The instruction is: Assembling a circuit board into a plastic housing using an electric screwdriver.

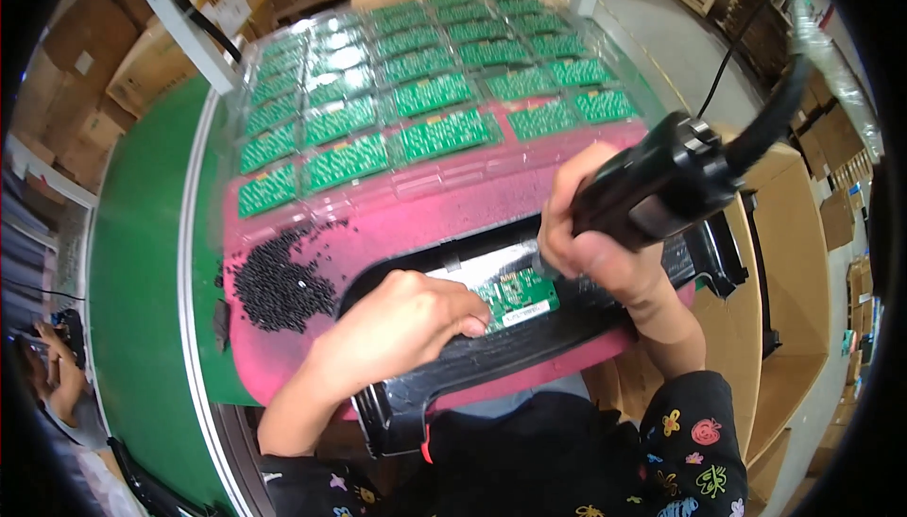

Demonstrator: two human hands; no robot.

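A small green circuit board with a white label lies in a long black plastic housing across my lap side of the table. My left hand is closed, its fingertips gripping the board's left end. Wrapped in my right hand is a black electric screwdriver with a thick cable at its top. The driver's tip is hidden behind my right hand, above the board's right end. A heap of small black screws sits on the pink mat, left of the housing.
Beyond the housing, a clear plastic tray holds many green circuit boards in rows. Green table surface extends at the left. An open cardboard box stands at the right. Cartons are stacked at the back left. Another person is at the far left.
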